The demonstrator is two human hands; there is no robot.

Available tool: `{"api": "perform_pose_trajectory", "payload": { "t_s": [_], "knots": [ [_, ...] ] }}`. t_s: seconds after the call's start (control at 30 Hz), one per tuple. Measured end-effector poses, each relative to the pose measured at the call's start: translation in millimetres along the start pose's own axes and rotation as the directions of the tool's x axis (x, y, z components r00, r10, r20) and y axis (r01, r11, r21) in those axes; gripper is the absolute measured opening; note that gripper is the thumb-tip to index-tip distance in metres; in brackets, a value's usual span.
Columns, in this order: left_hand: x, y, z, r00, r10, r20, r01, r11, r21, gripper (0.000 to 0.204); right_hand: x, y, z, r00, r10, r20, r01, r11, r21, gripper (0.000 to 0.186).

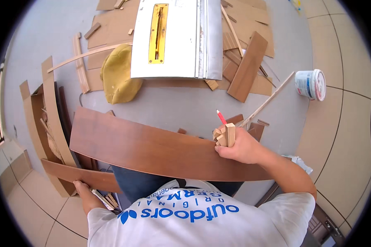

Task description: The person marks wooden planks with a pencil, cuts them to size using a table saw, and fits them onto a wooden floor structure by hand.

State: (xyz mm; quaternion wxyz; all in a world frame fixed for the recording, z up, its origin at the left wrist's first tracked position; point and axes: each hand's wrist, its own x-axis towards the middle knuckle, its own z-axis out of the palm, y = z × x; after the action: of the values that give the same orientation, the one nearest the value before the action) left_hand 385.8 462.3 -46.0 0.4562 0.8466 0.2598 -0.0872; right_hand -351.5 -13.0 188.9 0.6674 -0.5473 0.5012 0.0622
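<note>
Brown wooden plank (152,142) lies over the legs, the right hand (246,146) by its far edge, fingers curled around pale sticks (230,135) and a red pencil (221,117), the left hand (81,188) at a narrower board (80,173), grip unclear, while blue lettering (189,212) marks the white shirt (235,230) and print the bucket (307,86).

Two bare hands are in view: one left hand (82,190) and one right hand (245,148). There are three large flat brown wooden boards (152,144), one slim red pencil (221,117), one white round bucket (307,85), one soft rounded mustard-yellow item (121,76), and one white-topped bench (183,41) with one yellow slotted plate (153,45). Several small pale wooden blocks (230,136) overlap, their exact number unclear.
</note>
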Motion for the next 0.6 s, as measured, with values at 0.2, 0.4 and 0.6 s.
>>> {"api": "perform_pose_trajectory", "payload": {
  "t_s": [0.2, 0.4, 0.6],
  "knots": [
    [-165.7, 122.0, -22.1, 0.92, 0.081, 0.383, -0.119, 0.99, 0.076, 0.07, -102.9, -20.5, -8.1, 0.993, 0.083, 0.079, -0.095, 0.982, 0.161, 0.028],
    [-264.5, 324.5, -55.3, 0.833, 0.171, 0.526, -0.377, 0.871, 0.314, 0.076, -274.4, -61.2, 34.0, 0.995, -0.008, 0.098, -0.024, 0.946, 0.323, 0.039],
    [-393.4, 552.0, -20.5, 0.608, 0.285, 0.741, -0.728, 0.573, 0.377, 0.082, -449.0, -126.5, 74.7, 0.992, 0.084, -0.1, 0.006, 0.735, 0.678, 0.03]
  ]
}}
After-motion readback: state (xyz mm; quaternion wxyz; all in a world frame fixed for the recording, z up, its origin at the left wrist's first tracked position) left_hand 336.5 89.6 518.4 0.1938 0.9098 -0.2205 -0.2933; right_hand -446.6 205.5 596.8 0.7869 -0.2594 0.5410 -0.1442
